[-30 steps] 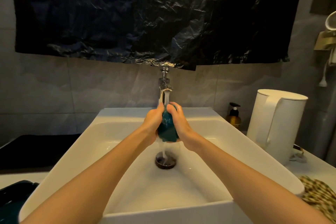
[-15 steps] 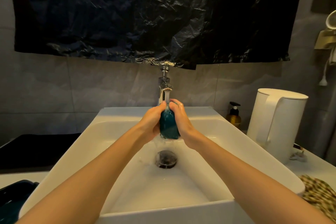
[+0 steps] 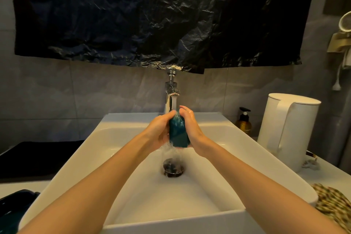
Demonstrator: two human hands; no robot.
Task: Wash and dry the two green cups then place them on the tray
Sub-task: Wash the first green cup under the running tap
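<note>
A dark green cup point(image 3: 178, 133) is held between both hands under the running tap point(image 3: 171, 97), above the drain of the white sink point(image 3: 190, 205). My left hand point(image 3: 159, 132) grips its left side and my right hand point(image 3: 190, 127) grips its right side, fingers curled over the top. Water streams over the cup and falls toward the drain point(image 3: 173, 168). At the bottom left edge lies a dark green object point(image 3: 11, 209), only partly in view; what it is cannot be told.
A white kettle point(image 3: 288, 131) stands on the counter to the right, with a brown pump bottle point(image 3: 243, 122) behind it. A patterned cloth point(image 3: 334, 203) lies at the sink's right front corner. A black mat point(image 3: 38, 157) covers the counter on the left. Black plastic sheet hangs above the tap.
The cup has turned between my hands and now stands more upright and narrower under the stream. Both hands have stayed under the tap.
</note>
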